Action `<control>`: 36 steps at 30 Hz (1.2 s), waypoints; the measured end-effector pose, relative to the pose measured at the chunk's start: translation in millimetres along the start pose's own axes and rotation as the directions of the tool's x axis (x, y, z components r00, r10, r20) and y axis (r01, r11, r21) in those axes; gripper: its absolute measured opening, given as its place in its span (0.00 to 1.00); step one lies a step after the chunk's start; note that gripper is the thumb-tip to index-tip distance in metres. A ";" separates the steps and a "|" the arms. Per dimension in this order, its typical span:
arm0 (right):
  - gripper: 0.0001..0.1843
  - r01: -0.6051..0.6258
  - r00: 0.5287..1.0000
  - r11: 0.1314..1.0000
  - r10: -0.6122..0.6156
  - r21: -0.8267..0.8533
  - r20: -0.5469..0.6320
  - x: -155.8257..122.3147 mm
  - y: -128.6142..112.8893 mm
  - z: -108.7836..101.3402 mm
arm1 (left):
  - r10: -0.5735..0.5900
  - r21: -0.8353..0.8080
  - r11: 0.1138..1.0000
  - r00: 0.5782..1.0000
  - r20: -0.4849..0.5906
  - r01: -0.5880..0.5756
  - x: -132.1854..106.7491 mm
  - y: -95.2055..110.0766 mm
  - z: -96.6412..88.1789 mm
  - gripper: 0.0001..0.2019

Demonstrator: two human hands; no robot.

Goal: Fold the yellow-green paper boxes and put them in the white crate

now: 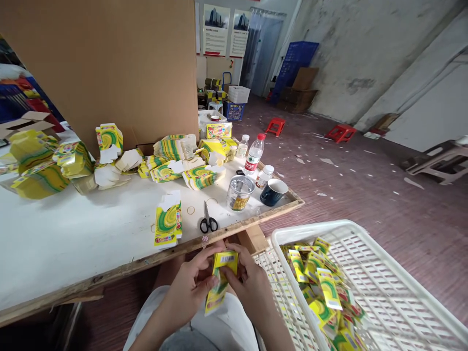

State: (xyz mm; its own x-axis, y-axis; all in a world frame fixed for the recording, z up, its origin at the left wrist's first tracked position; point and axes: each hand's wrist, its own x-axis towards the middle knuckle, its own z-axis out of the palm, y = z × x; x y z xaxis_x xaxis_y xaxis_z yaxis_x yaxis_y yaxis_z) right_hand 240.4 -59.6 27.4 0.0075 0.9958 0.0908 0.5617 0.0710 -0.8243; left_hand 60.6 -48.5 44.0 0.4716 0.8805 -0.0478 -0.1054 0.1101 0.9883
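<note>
Over my lap, a small yellow and green carton (220,280) with a barcode on its upper end is held between both hands. My left hand (193,279) grips its left side, the thumb lying on the front. From the right, my right hand (245,279) closes on it, thumb pressed below the barcode and fingers behind the top. In front of me on the white table (109,229) lies a flat, unfolded yellow carton (168,219). Black-handled scissors (208,222) rest beside it, near the table edge.
Bundles of flat cartons (175,151) line the table's back, before a tall cardboard sheet (139,63). A clear jar (240,192), a dark mug (273,192) and a red-capped bottle (255,155) stand at the right corner. To my right, a white basket (405,287) holds many cartons (331,292).
</note>
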 end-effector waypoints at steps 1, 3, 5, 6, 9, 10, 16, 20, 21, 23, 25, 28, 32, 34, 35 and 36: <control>0.20 -0.007 1.000 1.000 0.007 0.005 -0.011 -0.3 1.5 1.8 | -0.004 0.000 1.000 1.000 -0.005 0.004 0.4 -0.1 1.1 0.27; 0.20 -0.017 0.999 0.999 0.018 0.038 -0.041 -0.1 4.0 4.0 | -0.016 0.000 1.000 1.000 -0.016 0.016 1.7 0.6 3.1 0.26; 0.21 -0.012 0.998 0.993 0.018 0.114 -0.053 1.0 6.0 2.6 | -0.030 -0.022 0.999 0.999 -0.028 0.030 3.7 1.8 4.3 0.26; 0.22 -0.001 0.999 0.986 0.009 0.168 -0.046 1.6 6.7 0.4 | -0.036 -0.040 0.999 0.999 -0.034 0.035 5.0 2.4 4.6 0.26; 0.20 0.028 1.000 0.921 -0.031 0.389 0.000 2.5 8.7 -9.2 | -0.045 -0.080 0.996 0.997 -0.056 0.040 8.8 4.2 5.9 0.24; 0.19 0.022 1.000 0.885 -0.028 0.465 0.007 2.1 9.3 -11.9 | -0.052 -0.084 0.995 0.997 -0.057 0.047 9.9 4.4 7.2 0.24; 0.13 0.001 0.990 0.773 0.090 0.634 -0.112 -10.1 12.7 -17.2 | -0.104 0.019 0.994 0.994 0.016 0.104 15.6 -0.3 27.6 0.23; 0.14 0.064 0.832 0.761 0.317 0.646 -0.456 -27.5 30.3 -36.0 | -0.012 0.216 0.976 0.996 0.088 -0.007 31.4 -3.4 35.5 0.27; 0.14 0.110 0.706 0.747 0.406 0.656 -0.580 -33.8 39.4 -43.6 | 0.022 0.293 0.955 0.996 0.092 -0.048 38.2 -3.5 34.4 0.28; 0.14 0.233 0.438 0.692 0.552 0.683 -0.709 -49.6 62.4 -56.5 | 0.098 0.467 0.875 0.991 0.089 -0.128 54.5 -3.9 29.2 0.24; 0.16 0.290 0.349 0.609 0.651 0.738 -0.674 -68.5 88.4 -58.0 | 0.128 0.621 0.769 0.989 0.077 -0.148 73.1 -6.6 22.4 0.22; 0.20 0.006 0.465 0.569 0.726 0.822 -0.506 -94.7 124.5 -29.1 | 0.140 0.797 0.580 0.984 0.109 -0.171 102.1 -16.3 14.4 0.22; 0.26 -0.332 0.553 0.576 0.761 0.747 -0.341 -106.7 169.3 38.1 | 0.066 0.896 0.354 0.963 0.263 -0.269 138.9 -35.3 9.5 0.26; 0.26 -0.419 0.541 0.573 0.781 0.705 -0.313 -102.4 194.7 65.5 | -0.004 0.906 0.289 0.946 0.325 -0.310 154.1 -44.4 8.4 0.28; 0.24 -0.469 0.537 0.571 0.790 0.674 -0.295 -98.5 208.0 76.3 | -0.031 0.908 0.265 0.938 0.344 -0.324 160.4 -48.5 8.1 0.28; 0.22 -0.521 0.534 0.566 0.800 0.639 -0.273 -93.6 221.2 85.5 | -0.049 0.910 0.244 0.933 0.357 -0.336 165.6 -52.4 8.0 0.29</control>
State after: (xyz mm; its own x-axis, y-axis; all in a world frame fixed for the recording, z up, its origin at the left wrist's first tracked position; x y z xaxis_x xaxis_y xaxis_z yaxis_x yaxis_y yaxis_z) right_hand 293.2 -132.1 -211.2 0.6792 0.5734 -0.4582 -0.2142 -0.4422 -0.8710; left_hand 151.3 87.9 -14.5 0.7579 0.6511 -0.0410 0.6124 -0.6884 0.3887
